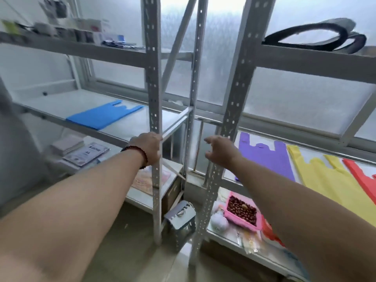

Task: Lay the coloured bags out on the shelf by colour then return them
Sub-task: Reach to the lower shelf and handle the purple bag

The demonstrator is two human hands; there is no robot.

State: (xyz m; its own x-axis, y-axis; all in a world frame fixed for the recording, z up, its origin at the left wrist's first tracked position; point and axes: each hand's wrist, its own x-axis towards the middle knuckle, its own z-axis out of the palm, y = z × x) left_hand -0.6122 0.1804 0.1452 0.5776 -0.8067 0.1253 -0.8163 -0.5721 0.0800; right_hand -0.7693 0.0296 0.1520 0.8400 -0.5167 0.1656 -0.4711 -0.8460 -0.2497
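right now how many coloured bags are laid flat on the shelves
4: blue bag on the left shelf; purple bag, yellow bag and red bag on the right shelf. More may lie beyond the frame's right edge.

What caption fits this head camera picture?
Both hands, left and right, reach between shelves holding blue, purple and yellow bags.

I see my left hand against the left rack's upright post, beaded bracelet at the wrist. My right hand hovers loose-fingered, holding nothing. A blue bag lies flat on the left shelf; purple bag, yellow bag and red bag lie side by side on the right.
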